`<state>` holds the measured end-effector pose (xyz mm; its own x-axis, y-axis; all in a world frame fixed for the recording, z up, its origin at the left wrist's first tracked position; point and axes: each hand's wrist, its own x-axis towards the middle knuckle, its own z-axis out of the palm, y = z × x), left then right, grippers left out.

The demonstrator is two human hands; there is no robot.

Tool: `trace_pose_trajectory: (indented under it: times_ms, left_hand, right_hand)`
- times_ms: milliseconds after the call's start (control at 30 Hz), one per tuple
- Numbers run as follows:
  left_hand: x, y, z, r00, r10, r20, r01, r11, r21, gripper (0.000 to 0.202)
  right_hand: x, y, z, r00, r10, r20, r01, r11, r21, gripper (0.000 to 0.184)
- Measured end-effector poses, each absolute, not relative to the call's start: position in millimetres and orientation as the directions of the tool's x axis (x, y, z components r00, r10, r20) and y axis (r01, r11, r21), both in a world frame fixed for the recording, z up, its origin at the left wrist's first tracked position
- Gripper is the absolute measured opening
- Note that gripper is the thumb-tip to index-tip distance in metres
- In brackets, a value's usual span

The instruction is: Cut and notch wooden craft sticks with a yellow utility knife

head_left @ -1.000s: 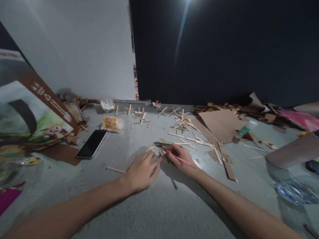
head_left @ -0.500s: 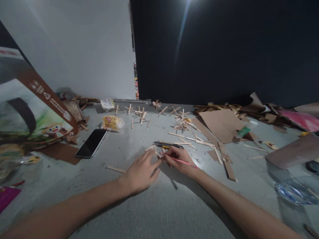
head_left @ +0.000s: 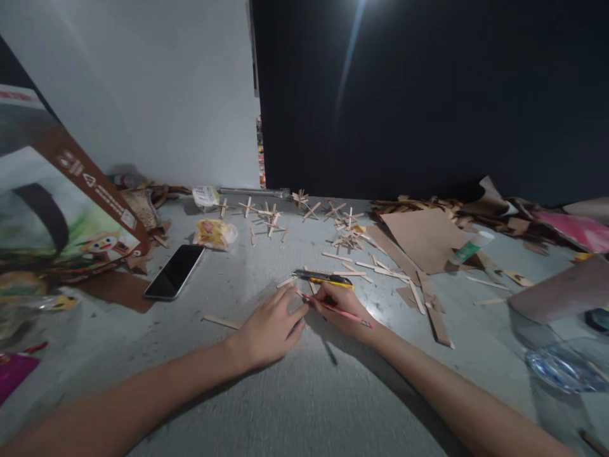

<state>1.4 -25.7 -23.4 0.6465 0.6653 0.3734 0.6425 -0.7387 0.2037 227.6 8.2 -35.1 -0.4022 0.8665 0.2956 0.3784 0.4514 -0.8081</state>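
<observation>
My right hand [head_left: 340,310] is closed in a writing grip around a red pencil [head_left: 349,315], its tip pointing left toward my left fingertips. My left hand [head_left: 272,327] rests on the table, with thumb and fingers pressed about a small wooden craft stick [head_left: 299,292] that they partly hide. Just beyond both hands lies a utility knife [head_left: 323,277] with black and yellow parts. Loose craft sticks lie around the knife, one of them [head_left: 286,281] by my left fingertips. Another stick [head_left: 221,322] lies left of my left hand.
A phone [head_left: 176,271] and a yellow snack packet [head_left: 214,234] lie to the left, near a large printed bag [head_left: 71,190]. Crossed-stick pieces [head_left: 273,219] stand at the back. Cardboard [head_left: 421,238], a glue stick [head_left: 473,246] and a clear plastic container [head_left: 566,365] are on the right.
My right hand has shifted slightly down, and the pencil's back end has dipped a little. More of the knife's yellow part shows. My left hand stays nearly still.
</observation>
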Motion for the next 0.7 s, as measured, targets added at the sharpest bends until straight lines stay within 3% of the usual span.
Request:
trace_pose_trajectory:
  times_ms: [700]
  left_hand:
    - [3.5, -26.5, -16.7, 0.668, 0.665, 0.334, 0.661, -0.737, 0.144, 0.034]
  right_hand:
    - [226.5, 11.8, -40.7, -0.393, 0.873, 0.290, 0.356, 0.435, -0.827, 0.037]
